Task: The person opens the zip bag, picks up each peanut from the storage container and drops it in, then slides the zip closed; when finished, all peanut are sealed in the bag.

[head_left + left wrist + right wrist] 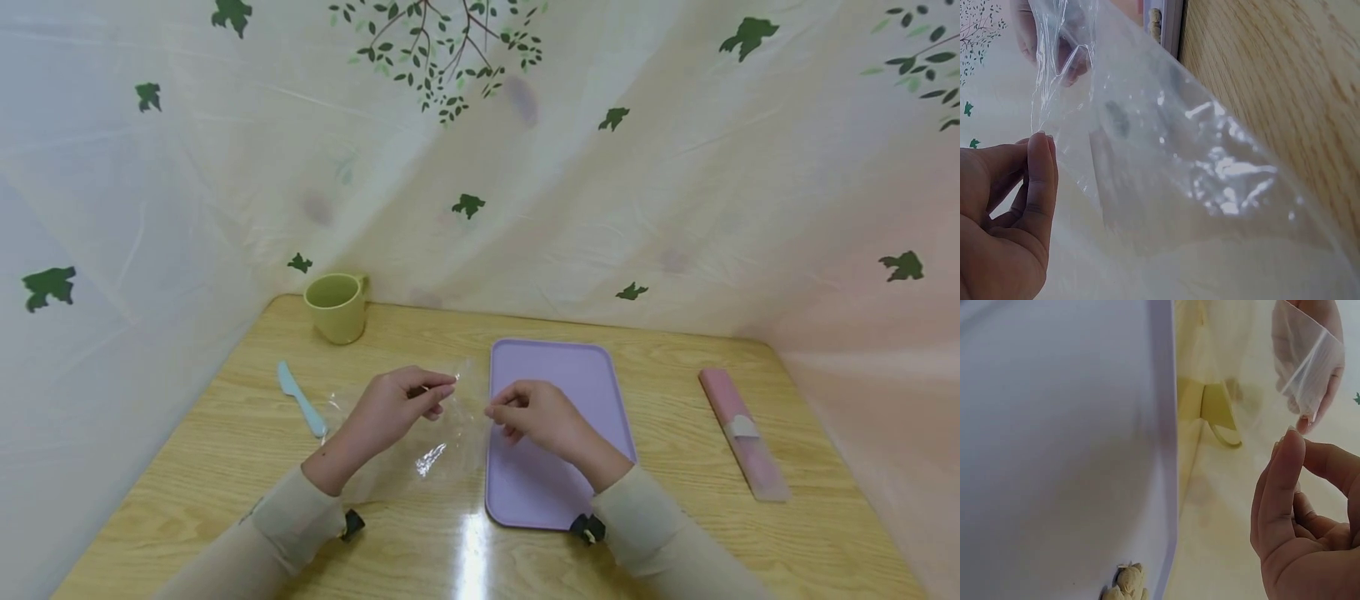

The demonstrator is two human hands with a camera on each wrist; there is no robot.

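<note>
Left hand and right hand each pinch, thumb to fingertips, clear plastic above the worktop, beside the lilac tray; pink case, pale-banded, lies farther right.

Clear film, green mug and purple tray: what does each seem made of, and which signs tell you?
Clear film: thin, glossy plastic, from its sharp glints and see-through creases. Green mug: perhaps ceramic, smooth and evenly coloured, though plastic is possible. Purple tray: likely plastic, matte, with moulded-looking rounded corners.
</note>
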